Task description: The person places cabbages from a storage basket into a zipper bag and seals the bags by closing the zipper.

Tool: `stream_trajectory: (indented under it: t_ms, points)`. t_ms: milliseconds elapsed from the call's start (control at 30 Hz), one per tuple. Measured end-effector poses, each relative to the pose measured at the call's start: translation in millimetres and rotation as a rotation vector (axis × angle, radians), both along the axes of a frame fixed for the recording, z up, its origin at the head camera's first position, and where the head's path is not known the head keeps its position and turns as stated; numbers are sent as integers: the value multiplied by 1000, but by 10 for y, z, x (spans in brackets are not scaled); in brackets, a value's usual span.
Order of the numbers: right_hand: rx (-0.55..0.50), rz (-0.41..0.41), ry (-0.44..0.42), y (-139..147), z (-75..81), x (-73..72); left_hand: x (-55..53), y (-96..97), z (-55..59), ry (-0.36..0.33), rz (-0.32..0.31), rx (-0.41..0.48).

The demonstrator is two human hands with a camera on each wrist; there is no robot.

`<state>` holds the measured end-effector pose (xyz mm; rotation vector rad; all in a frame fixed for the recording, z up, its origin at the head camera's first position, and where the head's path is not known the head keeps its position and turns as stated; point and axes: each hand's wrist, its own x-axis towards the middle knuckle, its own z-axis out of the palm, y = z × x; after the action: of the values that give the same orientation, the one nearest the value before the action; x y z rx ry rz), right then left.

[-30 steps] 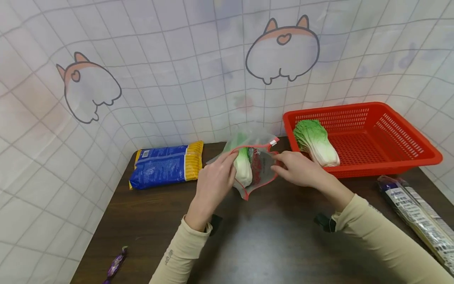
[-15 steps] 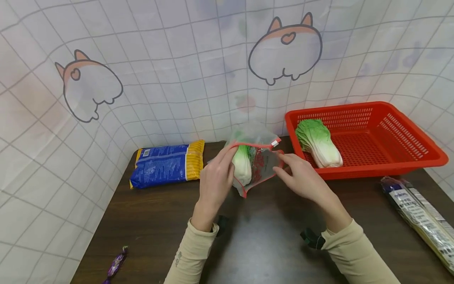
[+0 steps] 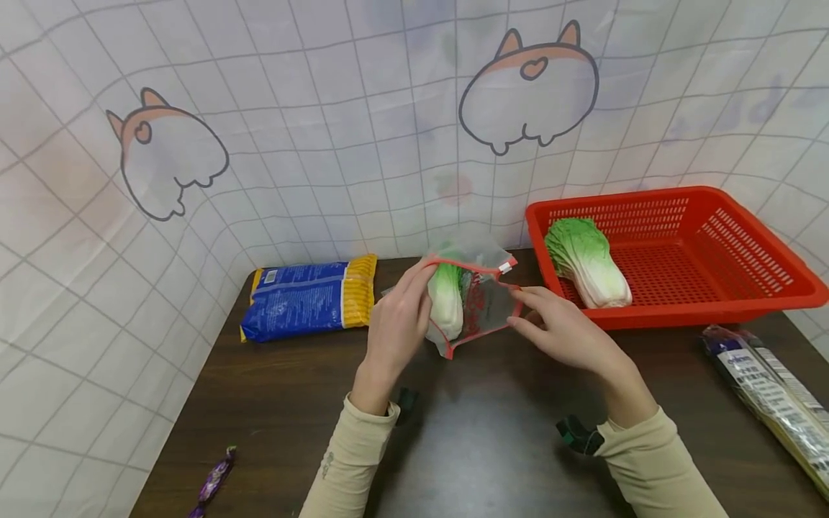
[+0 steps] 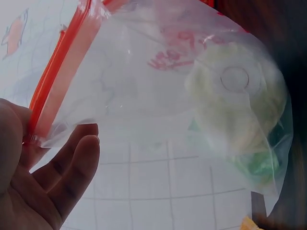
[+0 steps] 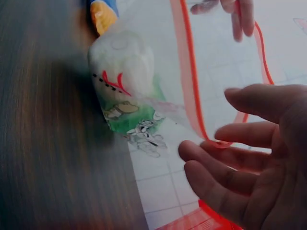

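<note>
Step in hand looks like spreading the mouth of the clear bag (image 3: 494, 311). Your left hand (image 3: 397, 324) has its fingers clamped on the bag's red edge; your right hand (image 3: 570, 332) has thumb and fingers apart, fingertips just touching the edge opposite. One cabbage (image 3: 445, 311) sits inside the bag, between both sets of fingers, nearer the left. A second cabbage (image 3: 592, 266) lies in the red basket (image 3: 686, 313), right of the right fingers. Next move seems to call for a steady left pinch, right fingers drawing the mouth wider.
</note>
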<state>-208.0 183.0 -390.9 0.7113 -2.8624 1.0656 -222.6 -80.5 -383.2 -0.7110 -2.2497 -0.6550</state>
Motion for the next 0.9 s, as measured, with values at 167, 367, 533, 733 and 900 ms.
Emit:
stream_trajectory:
  t_ms: [167, 367, 533, 733, 900]
  points:
    - [5, 25, -37, 50, 24, 26, -4, -4, 17, -31, -24, -11]
    - [-54, 7, -26, 95, 48, 39, -9, -5, 16, -65, -58, 28]
    - [-111, -67, 17, 85, 54, 24, -6, -36, 37, -108, -76, 74]
    - [-165, -96, 12, 65, 59, 31, 8, -113, 73, -99, -49, 116]
    - [-186, -56, 10, 50, 26, 39, 26, -95, 81, -90, -81, 77]
